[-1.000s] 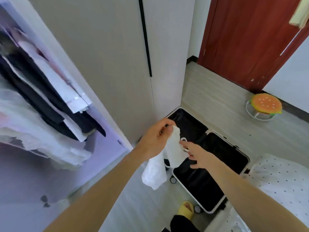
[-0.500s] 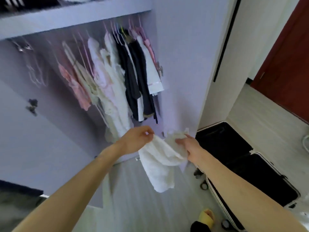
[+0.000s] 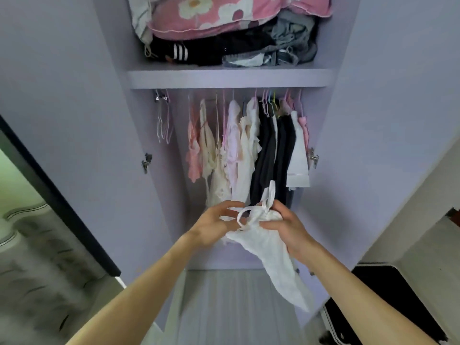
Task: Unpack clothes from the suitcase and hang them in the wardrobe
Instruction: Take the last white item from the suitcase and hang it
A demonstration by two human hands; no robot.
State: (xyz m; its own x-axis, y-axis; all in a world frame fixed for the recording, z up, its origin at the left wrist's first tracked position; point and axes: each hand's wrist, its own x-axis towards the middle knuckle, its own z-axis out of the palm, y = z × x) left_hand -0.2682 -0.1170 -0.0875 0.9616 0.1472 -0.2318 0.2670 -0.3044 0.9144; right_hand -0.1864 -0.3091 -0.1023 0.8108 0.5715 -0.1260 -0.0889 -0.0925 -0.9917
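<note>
A white strappy garment [image 3: 276,257] hangs between both my hands in front of the open lilac wardrobe [image 3: 231,79]. My left hand [image 3: 214,226] pinches its top edge by one strap loop. My right hand [image 3: 286,226] grips the bunched top, and a second strap loop sticks up above it. Inside the wardrobe, several pink, cream, white and black clothes [image 3: 249,150] hang on a rail. A few bare hangers [image 3: 163,120] hang at the rail's left end. The open black suitcase [image 3: 388,307] lies on the floor at the lower right, partly hidden by my right forearm.
Folded bedding and dark clothes [image 3: 231,31] fill the shelf above the rail. The wardrobe doors stand open on both sides, the left door [image 3: 62,120] close to my left arm. Pale wood-look floor [image 3: 224,307] lies below the hands.
My view has swung left and up from the suitcase to face the wardrobe squarely. Both hands have raised the white garment and drawn closer together at its straps.
</note>
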